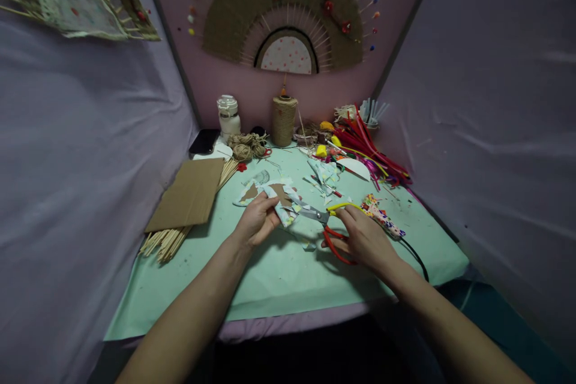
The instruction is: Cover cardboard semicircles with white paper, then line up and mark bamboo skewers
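Observation:
My left hand (258,220) pinches a piece of brown cardboard edged with pale blue patterned fabric (284,214), held just above the table. In my right hand (362,234) is a pair of scissors (320,216) with one red and one yellow handle. Their blades point left, at the fabric's right edge; whether they are cutting into it I cannot tell. A second cardboard piece with blue fabric round it (245,195) lies behind my left hand. Scraps of the same fabric (326,173) are heaped beyond the scissors.
Cardboard (186,195) lies over thin sticks (166,243) at the left. A twine cone (284,123), a white bottle (228,115) and a phone (204,141) stand or lie at the back. Red pipe cleaners (371,147) fill the back right. A glue gun wrapped in patterned cloth (387,219) lies beside my right hand.

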`<state>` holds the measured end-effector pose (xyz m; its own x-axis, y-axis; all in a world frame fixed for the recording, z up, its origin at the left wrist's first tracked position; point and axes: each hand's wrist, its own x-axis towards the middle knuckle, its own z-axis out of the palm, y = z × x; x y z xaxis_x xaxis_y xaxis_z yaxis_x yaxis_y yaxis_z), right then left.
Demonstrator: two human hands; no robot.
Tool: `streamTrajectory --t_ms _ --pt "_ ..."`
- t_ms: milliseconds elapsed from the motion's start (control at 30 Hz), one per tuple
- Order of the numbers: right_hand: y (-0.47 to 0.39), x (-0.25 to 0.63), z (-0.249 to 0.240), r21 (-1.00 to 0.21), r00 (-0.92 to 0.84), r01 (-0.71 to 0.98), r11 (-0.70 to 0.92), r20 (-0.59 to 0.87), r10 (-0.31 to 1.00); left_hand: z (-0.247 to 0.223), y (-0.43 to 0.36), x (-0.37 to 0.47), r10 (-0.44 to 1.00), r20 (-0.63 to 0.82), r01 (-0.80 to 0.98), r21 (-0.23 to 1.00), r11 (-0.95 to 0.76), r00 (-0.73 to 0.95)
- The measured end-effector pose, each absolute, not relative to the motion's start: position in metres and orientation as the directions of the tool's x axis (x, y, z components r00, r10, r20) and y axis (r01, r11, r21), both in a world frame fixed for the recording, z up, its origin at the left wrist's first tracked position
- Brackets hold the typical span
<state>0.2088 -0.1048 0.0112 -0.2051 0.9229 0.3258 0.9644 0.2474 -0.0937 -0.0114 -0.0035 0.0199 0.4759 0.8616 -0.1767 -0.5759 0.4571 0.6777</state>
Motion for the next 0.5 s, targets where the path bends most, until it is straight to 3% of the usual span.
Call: streamTrajectory --t_ms 500 --pt "-0.1100 0.2069 0.0071 -0.083 -0.085 0.990 0.109 0.253 0.964 0.0244 -0.0059 -0.0111 0.857 -0.202 -0.556 0.687 0.468 0.473"
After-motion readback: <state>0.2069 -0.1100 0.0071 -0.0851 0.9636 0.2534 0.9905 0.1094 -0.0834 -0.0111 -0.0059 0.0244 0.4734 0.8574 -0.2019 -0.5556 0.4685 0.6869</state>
